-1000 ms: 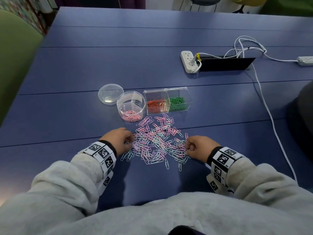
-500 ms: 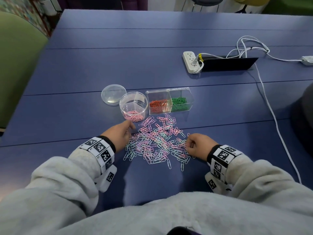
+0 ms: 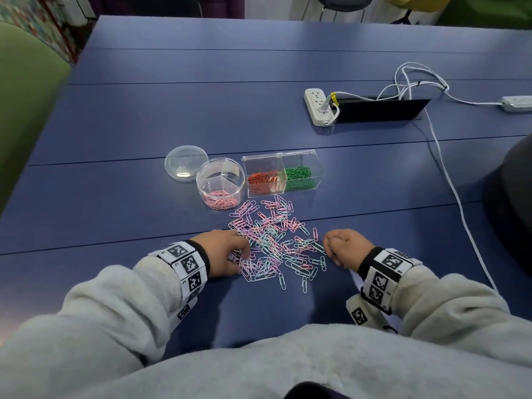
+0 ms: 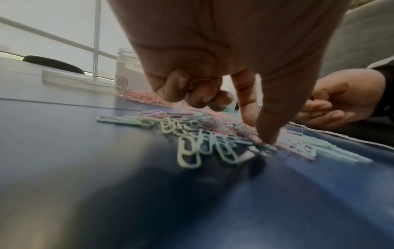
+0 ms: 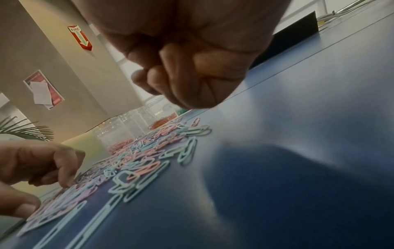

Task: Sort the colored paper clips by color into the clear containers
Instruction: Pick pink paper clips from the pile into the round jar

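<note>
Dozens of pastel clips (image 3: 273, 243) near table's front edge; left hand (image 3: 224, 254) pinches into them, curled fingers holding pink clips; right hand (image 3: 342, 249) fisted, contents unclear. Interlocked clips risk mixed colours.

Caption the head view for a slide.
Left hand picking at loose pastel paper clips on a blue table, near clear plastic containers holding sorted clips.

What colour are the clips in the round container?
Pink clips in the round container; clearest in the head view.

L hand (image 3: 227, 254) back from round container (image 3: 220, 182) to clip pile (image 3: 273, 246), fingertip pressing clips.
</note>
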{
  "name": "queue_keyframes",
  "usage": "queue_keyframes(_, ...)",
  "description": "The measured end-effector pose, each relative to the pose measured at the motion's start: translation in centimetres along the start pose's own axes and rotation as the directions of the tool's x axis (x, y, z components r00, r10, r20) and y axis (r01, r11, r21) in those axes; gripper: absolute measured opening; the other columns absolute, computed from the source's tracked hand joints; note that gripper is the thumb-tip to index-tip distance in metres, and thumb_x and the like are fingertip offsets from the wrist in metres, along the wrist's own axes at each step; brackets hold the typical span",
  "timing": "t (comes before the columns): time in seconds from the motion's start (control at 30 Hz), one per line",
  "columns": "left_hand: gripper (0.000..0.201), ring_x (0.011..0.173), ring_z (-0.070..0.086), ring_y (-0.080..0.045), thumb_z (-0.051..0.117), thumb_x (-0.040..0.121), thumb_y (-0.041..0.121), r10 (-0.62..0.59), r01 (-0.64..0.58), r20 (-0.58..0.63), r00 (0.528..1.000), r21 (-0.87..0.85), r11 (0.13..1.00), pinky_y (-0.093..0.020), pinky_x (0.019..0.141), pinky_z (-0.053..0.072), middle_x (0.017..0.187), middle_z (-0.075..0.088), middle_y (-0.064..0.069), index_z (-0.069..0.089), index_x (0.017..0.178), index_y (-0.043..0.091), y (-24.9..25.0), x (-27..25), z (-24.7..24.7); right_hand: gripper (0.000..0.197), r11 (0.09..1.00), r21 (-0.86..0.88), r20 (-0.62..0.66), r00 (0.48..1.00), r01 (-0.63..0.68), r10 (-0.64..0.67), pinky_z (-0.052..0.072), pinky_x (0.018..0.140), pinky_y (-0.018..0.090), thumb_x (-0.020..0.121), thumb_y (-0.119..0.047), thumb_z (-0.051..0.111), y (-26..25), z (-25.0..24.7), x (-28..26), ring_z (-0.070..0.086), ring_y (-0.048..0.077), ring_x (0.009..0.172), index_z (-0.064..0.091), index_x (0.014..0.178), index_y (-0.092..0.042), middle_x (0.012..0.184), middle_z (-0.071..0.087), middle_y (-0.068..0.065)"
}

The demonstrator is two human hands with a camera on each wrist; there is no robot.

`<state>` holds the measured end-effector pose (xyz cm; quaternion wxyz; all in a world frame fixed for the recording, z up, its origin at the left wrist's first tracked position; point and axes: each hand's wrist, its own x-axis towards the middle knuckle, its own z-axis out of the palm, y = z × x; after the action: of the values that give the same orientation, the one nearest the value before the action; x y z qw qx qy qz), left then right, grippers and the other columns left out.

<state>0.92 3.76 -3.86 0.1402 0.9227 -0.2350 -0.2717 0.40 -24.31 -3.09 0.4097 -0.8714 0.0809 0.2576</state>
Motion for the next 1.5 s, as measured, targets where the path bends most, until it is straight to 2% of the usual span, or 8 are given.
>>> queue_keyframes(0.23, 0.016, 0.08, 0.045, -0.009, 0.058, 0.078, 0.015, -0.003, 0.003, -0.025, 1.0, -0.008, 1.0, -0.02, 0.069, 0.034, 0.079, 0.04, 0.018, 0.056, 0.087, 0.028, -0.8, -0.2, 0.0, 0.033, 0.998, 0.02, 0.095, 0.994, -0.065, 0.062, 0.028, 0.039, 0.019, 0.082, 0.005, 0.032, -0.3, 0.5, -0.2, 0.035, 0.013, 0.033, 0.049, 0.057, -0.011, 0.039, 0.045, 0.001)
queue_keyframes(0.33, 0.02, 0.079, 0.046, -0.009, 0.056, 0.078, 0.011, -0.038, 0.038, -0.029, 0.999, -0.013, 0.999, -0.022, 0.068, 0.036, 0.078, 0.04, 0.017, 0.05, 0.079, 0.031, -1.0, -0.4, -0.3, 0.031, 0.983, -0.176, 0.116, 0.993, 0.055, -0.035, 0.035, 0.043, 0.017, 0.086, -0.003, 0.043, -0.7, 0.8, 0.0, 0.04, 0.006, 0.042, 0.056, 0.065, -0.022, 0.048, 0.047, -0.011)
queue_keyframes(0.47, 0.023, 0.079, 0.046, -0.009, 0.053, 0.079, 0.006, -0.066, 0.065, -0.027, 0.997, -0.04, 0.997, -0.017, 0.063, 0.035, 0.079, 0.04, 0.016, 0.054, 0.076, 0.029, -1.5, -0.7, -0.6, 0.01, 0.857, -0.481, 0.217, 0.972, 0.182, -0.085, 0.035, 0.053, 0.013, 0.087, -0.018, 0.057, -1.0, 0.8, 0.1, 0.042, 0.0, 0.055, 0.056, 0.082, -0.027, 0.061, 0.044, -0.012)
queue_keyframes(0.67, 0.011, 0.084, 0.044, -0.007, 0.059, 0.08, 0.019, -0.02, 0.018, -0.089, 0.996, -0.029, 0.999, -0.02, 0.073, 0.036, 0.088, 0.042, 0.012, 0.065, 0.088, 0.023, -0.4, -0.7, -0.5, 0.011, 0.778, -0.587, 0.236, 0.967, 0.223, -0.099, 0.032, 0.052, 0.016, 0.085, -0.028, 0.063, -0.8, 1.0, 0.2, 0.039, 0.0, 0.058, 0.053, 0.088, -0.029, 0.066, 0.042, -0.011)
queue_keyframes(0.8, 0.018, 0.097, 0.048, -0.012, 0.065, 0.08, 0.038, -0.037, 0.039, -0.033, 0.999, 0.063, 0.997, -0.024, 0.078, 0.038, 0.093, 0.043, 0.012, 0.063, 0.093, 0.026, 0.7, 0.1, -0.2, 0.011, 0.738, -0.626, 0.243, 0.962, 0.253, -0.125, 0.029, 0.053, 0.015, 0.087, -0.029, 0.061, -1.0, 1.2, 0.3, 0.039, -0.002, 0.061, 0.051, 0.09, -0.031, 0.067, 0.041, -0.016)
queue_keyframes(0.93, 0.023, 0.102, 0.051, -0.014, 0.067, 0.079, 0.042, -0.055, 0.058, -0.027, 0.998, 0.095, 0.994, -0.026, 0.08, 0.038, 0.101, 0.052, 0.009, 0.062, 0.095, 0.027, 1.1, 0.5, 0.2, 0.007, 0.712, -0.656, 0.25, 0.962, 0.252, -0.109, 0.037, 0.061, 0.022, 0.086, -0.028, 0.058, -1.4, 1.5, 0.4, 0.05, 0.009, 0.074, 0.052, 0.084, -0.031, 0.07, 0.045, -0.016)
queue_keyframes(1.23, 0.007, 0.098, 0.053, -0.012, 0.063, 0.08, 0.032, -0.061, 0.062, -0.021, 0.998, 0.073, 0.995, -0.026, 0.079, 0.042, 0.097, 0.052, 0.012, 0.063, 0.087, 0.029, 1.6, 0.9, 0.1, 0.019, 0.818, -0.541, 0.227, 0.97, 0.196, -0.083, 0.039, 0.054, 0.023, 0.081, -0.021, 0.06, -1.0, 1.1, 0.4, 0.043, 0.006, 0.055, 0.048, 0.067, -0.025, 0.061, 0.048, -0.009)
queue_keyframes(1.5, 0.012, 0.083, 0.054, -0.015, 0.061, 0.075, 0.029, -0.076, 0.075, 0.029, 0.997, 0.047, 0.996, -0.031, 0.077, 0.05, 0.085, 0.055, 0.01, 0.05, 0.07, 0.028, 1.6, 1.0, 0.3, 0.027, 0.963, -0.254, -0.032, 0.995, 0.086, -0.097, 0.031, 0.055, 0.028, 0.091, -0.01, 0.045, -1.0, -0.4, 0.7, 0.033, 0.012, 0.058, 0.034, 0.067, -0.018, 0.063, 0.038, -0.002)
